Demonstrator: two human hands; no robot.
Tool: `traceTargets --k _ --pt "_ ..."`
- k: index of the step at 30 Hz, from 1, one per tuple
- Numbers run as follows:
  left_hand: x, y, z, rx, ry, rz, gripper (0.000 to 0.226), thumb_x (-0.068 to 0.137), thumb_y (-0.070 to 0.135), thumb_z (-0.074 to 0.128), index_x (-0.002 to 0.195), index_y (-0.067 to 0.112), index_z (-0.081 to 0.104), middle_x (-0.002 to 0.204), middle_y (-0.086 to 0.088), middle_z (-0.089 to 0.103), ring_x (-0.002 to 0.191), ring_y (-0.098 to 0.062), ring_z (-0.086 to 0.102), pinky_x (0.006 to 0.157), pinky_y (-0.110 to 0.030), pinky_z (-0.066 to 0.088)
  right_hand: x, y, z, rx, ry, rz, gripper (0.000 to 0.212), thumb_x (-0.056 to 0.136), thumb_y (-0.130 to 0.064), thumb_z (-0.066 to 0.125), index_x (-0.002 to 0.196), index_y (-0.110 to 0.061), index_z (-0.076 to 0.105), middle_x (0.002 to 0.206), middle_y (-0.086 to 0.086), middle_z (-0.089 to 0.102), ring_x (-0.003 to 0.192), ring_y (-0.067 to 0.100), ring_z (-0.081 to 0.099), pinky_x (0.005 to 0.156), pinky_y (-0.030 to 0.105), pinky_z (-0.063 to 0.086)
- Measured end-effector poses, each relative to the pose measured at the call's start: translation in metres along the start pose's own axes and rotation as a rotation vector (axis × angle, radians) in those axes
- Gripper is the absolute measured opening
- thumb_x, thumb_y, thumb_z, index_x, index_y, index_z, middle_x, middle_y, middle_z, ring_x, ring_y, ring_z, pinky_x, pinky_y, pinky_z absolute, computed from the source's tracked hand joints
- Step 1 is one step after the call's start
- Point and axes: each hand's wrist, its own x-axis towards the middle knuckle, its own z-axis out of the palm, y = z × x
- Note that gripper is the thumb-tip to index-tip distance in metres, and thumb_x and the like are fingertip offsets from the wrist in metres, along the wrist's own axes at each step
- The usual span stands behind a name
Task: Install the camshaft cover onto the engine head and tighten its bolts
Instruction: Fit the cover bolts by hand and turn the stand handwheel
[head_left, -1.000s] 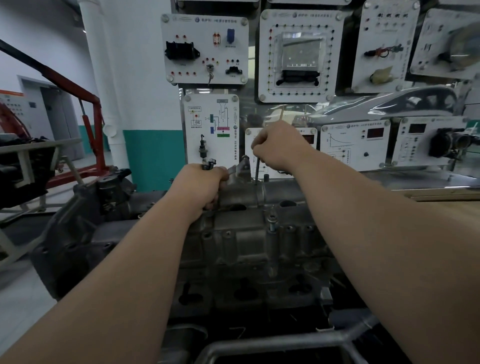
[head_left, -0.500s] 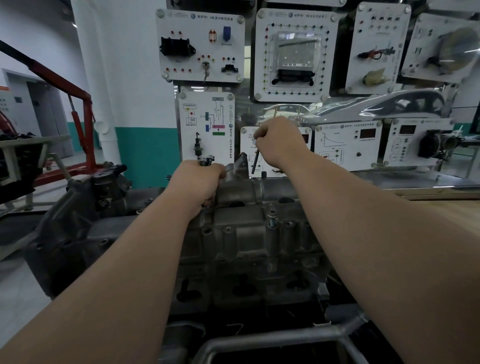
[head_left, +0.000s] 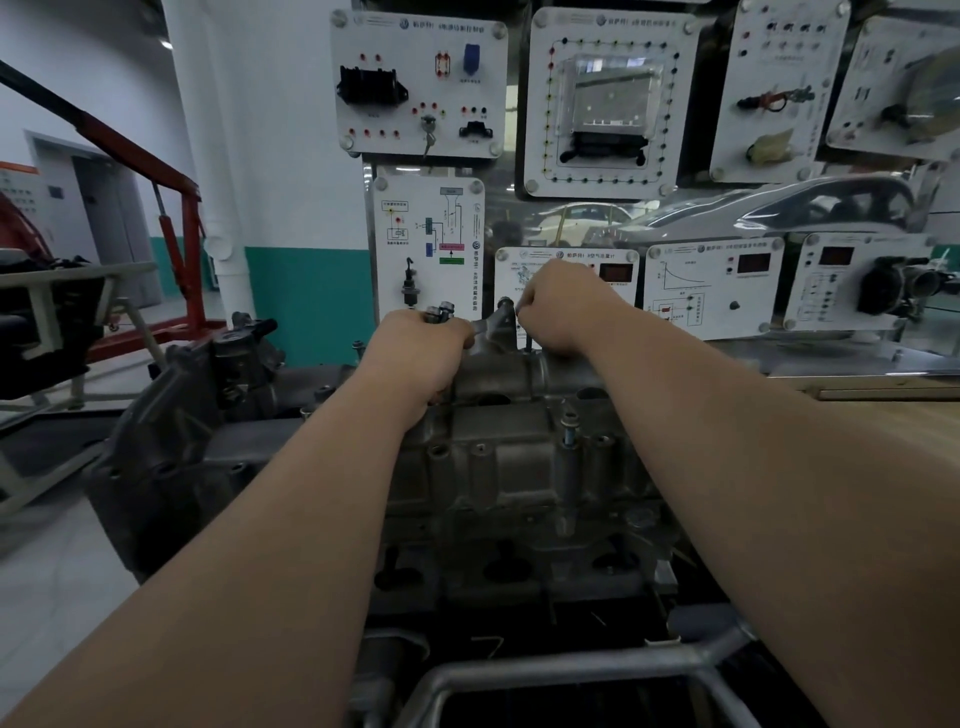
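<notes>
The grey camshaft cover (head_left: 519, 441) lies on the engine head (head_left: 498, 566) in the middle of the view. My left hand (head_left: 421, 353) rests on the cover's far left part with its fingers curled round a bunch of bolts (head_left: 440, 313) whose heads stick up above the knuckles. My right hand (head_left: 563, 306) pinches a thin dark bolt (head_left: 525, 335) that stands upright at the cover's far edge. One bolt (head_left: 570, 431) stands upright in a hole on the cover's near side.
A panel wall (head_left: 623, 156) of white training boards stands right behind the engine. A red engine hoist (head_left: 176, 218) is at the left. A dark housing (head_left: 182, 426) sits left of the cover. A metal stand tube (head_left: 571, 670) crosses below. A wooden bench (head_left: 883, 395) lies at right.
My right hand has come down with the thin bolt from above the cover to its far edge. My left hand has stayed on the cover with the bolts.
</notes>
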Motion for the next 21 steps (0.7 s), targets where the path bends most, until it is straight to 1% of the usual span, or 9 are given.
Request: traceTargets --k 2,4,5,6,9,14,16,19,21 --pt "-0.001 0.0 0.0 -0.006 0.0 0.009 0.014 0.08 0.021 0.061 0.072 0.01 0.058 0.056 -0.004 0.046 0.041 -0.016 0.035 0.04 -0.019 0.028 -0.002 -0.001 0.001 -0.026 -0.043 0.026 0.018 0.09 -0.006 0.048 0.093 -0.005 0.066 0.093 0.009 0.066 0.083 0.024 0.058 0.059 0.026 0.043" --pt "-0.001 0.001 0.0 -0.005 0.002 0.013 0.013 0.081 0.02 0.06 0.073 0.01 0.058 0.059 -0.006 0.045 0.042 -0.017 0.034 0.041 -0.02 0.028 -0.003 -0.004 0.002 -0.016 -0.031 0.016 0.024 0.09 -0.004 0.048 0.105 -0.006 0.066 0.106 0.01 0.066 0.094 0.025 0.06 0.072 0.029 0.05" --pt "-0.002 0.001 0.0 -0.003 0.003 0.013 0.013 0.081 0.019 0.059 0.073 0.009 0.058 0.06 -0.007 0.046 0.043 -0.017 0.035 0.041 -0.02 0.028 -0.003 -0.005 0.002 -0.004 -0.017 0.011 0.028 0.09 -0.004 0.048 0.113 -0.006 0.064 0.114 0.011 0.064 0.101 0.026 0.059 0.08 0.031 0.05" --pt "-0.002 0.001 0.0 0.002 0.005 0.014 0.013 0.082 0.019 0.059 0.073 0.01 0.058 0.06 -0.006 0.046 0.043 -0.017 0.035 0.041 -0.02 0.028 -0.003 -0.006 0.003 0.005 -0.005 0.006 0.031 0.09 -0.003 0.048 0.119 -0.006 0.061 0.119 0.012 0.062 0.105 0.027 0.058 0.083 0.031 0.048" --pt "-0.003 0.001 0.0 0.013 0.005 0.023 0.014 0.081 0.019 0.058 0.07 0.01 0.057 0.06 -0.007 0.047 0.042 -0.017 0.035 0.041 -0.02 0.028 -0.004 -0.005 0.005 0.037 -0.014 0.019 0.04 0.09 -0.002 0.048 0.129 -0.009 0.049 0.124 0.013 0.057 0.097 0.024 0.051 0.076 0.031 0.042" --pt "-0.003 0.001 0.001 0.015 0.008 0.025 0.013 0.081 0.019 0.058 0.072 0.01 0.058 0.061 -0.007 0.047 0.042 -0.017 0.036 0.04 -0.019 0.028 -0.003 -0.002 0.01 -0.007 0.024 0.068 0.033 0.091 -0.011 0.053 0.125 -0.011 0.05 0.117 0.011 0.06 0.088 0.023 0.048 0.071 0.033 0.039" --pt "-0.003 0.001 0.001 0.014 0.008 0.022 0.013 0.081 0.019 0.058 0.073 0.01 0.058 0.06 -0.007 0.047 0.042 -0.017 0.036 0.041 -0.019 0.028 -0.003 -0.001 0.011 -0.041 0.029 0.085 0.031 0.092 -0.015 0.054 0.123 -0.011 0.051 0.118 0.012 0.059 0.092 0.026 0.051 0.073 0.033 0.04" --pt "-0.003 0.001 0.001 0.01 0.012 0.021 0.013 0.081 0.019 0.059 0.073 0.009 0.059 0.06 -0.007 0.048 0.043 -0.017 0.036 0.042 -0.02 0.029 -0.005 -0.003 0.013 -0.03 0.026 0.093 0.036 0.092 -0.022 0.053 0.126 -0.011 0.048 0.121 0.014 0.057 0.106 0.03 0.053 0.08 0.036 0.044" --pt "-0.002 0.0 0.0 0.002 0.018 0.021 0.014 0.08 0.02 0.06 0.072 0.009 0.059 0.059 -0.006 0.048 0.043 -0.016 0.037 0.042 -0.02 0.029 -0.005 -0.004 0.013 0.038 0.009 0.081 0.039 0.091 -0.018 0.052 0.129 -0.011 0.047 0.124 0.014 0.056 0.11 0.03 0.053 0.088 0.04 0.048"
